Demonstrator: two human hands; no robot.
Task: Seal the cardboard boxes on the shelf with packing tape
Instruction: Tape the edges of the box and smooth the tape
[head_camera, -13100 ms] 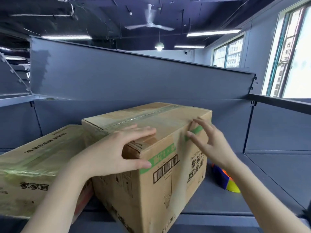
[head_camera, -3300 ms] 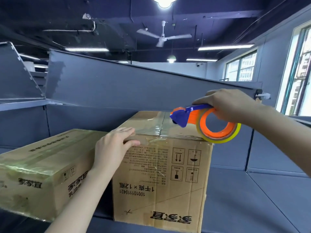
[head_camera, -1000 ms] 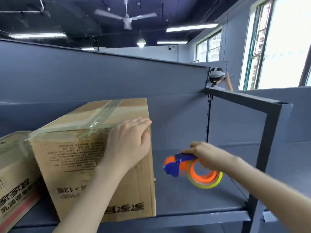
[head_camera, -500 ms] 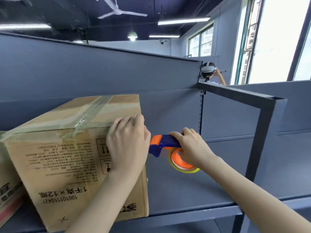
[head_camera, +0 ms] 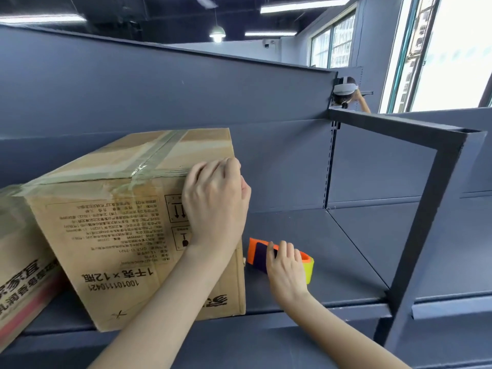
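At the far left edge a second carton (head_camera: 18, 251) is cut off by the frame; whether it touches its neighbour cannot be told. Next to it the cardboard box (head_camera: 119, 235) is set at an angle on the shelf (head_camera: 332, 249), its lower front corner brought out to the shelf's front lip. Clear packing tape (head_camera: 157, 158) is laid along the top seam and folded down over the upper front edge. The box's upper right front corner is gripped by the left hand (head_camera: 215, 206), fingers curled over the top edge and palm laid against the front face. Just right of the box's right edge the orange and blue tape dispenser (head_camera: 255, 251) is lying on the shelf, held by the right hand (head_camera: 286, 270) with fingers bent over it. Further right the shelf board is carried on to a dark upright post (head_camera: 426, 222) at its front edge
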